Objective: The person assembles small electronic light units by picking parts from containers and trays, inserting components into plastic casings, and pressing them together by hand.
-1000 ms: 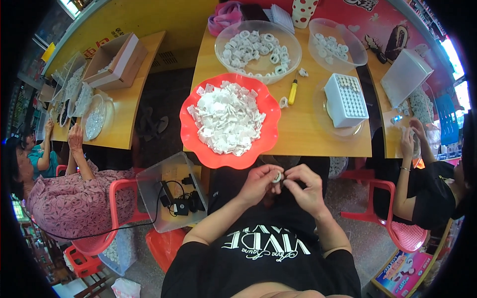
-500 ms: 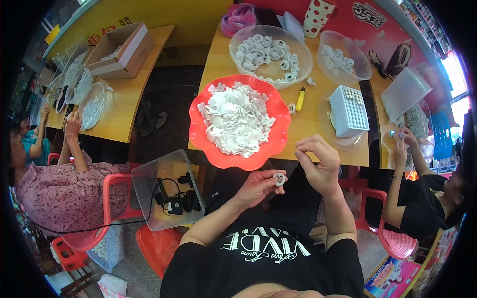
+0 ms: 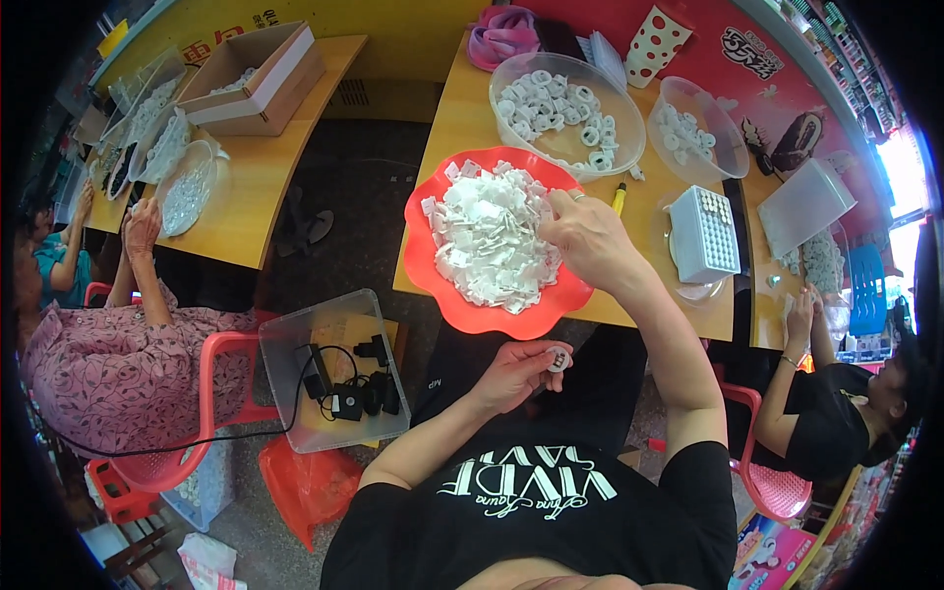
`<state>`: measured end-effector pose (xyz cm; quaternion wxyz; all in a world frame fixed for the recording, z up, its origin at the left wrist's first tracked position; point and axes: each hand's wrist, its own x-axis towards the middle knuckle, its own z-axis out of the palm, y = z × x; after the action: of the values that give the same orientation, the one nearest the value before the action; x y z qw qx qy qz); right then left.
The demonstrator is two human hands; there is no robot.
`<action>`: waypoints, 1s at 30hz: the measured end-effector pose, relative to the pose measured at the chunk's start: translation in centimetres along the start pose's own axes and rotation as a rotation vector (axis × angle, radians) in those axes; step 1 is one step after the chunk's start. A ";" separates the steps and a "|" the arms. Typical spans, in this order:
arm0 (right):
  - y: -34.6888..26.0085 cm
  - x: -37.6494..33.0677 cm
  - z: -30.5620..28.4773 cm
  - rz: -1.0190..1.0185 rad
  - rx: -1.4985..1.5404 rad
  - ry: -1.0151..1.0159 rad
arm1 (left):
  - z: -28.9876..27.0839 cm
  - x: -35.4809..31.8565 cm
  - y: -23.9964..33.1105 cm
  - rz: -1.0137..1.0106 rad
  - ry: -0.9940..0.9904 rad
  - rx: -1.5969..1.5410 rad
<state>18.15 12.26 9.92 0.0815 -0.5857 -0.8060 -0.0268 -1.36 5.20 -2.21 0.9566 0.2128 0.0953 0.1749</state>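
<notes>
Right hand (image 3: 588, 239) over scalloped red bowl (image 3: 420, 264)
Curled at white plastic chips (image 3: 487, 236), grip unclear; left hand (image 3: 513, 378) pinches white disc (image 3: 560, 360).

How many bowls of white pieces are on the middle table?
3: the red wavy bowl nearest, with the right hand over it; the large clear bowl farther back; the smaller clear bowl to its right. No others seem hidden.

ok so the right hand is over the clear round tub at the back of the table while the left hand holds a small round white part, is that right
Not quite: the head view shows the right hand over the red wavy-edged bowl of flat white pieces. The left hand does hold a small round white part.
</notes>
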 end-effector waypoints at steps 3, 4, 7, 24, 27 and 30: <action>0.0 -0.3 -0.5 -0.003 0.075 0.001 | 0.0 0.1 0.2 0.001 -0.002 -0.017; -0.1 -0.7 -0.9 -0.020 0.133 0.077 | -0.1 0.0 0.2 0.003 0.006 -0.035; -1.0 -2.6 -2.7 0.033 0.386 0.293 | -0.4 0.0 0.0 0.014 0.000 -0.067; 1.5 -12.9 2.3 0.567 0.447 0.334 | 0.3 1.1 -1.1 -0.024 0.042 0.041; 0.3 -13.6 3.0 0.643 0.376 0.479 | 0.4 1.2 -0.8 -0.010 0.043 0.044; -2.1 -13.4 3.5 0.607 0.146 0.557 | 0.9 1.4 -0.6 0.009 0.041 0.039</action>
<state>19.86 -0.45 4.39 0.3416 -0.7598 -0.5437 -0.1018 0.29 4.92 -1.84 0.9493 0.2281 0.1175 0.1816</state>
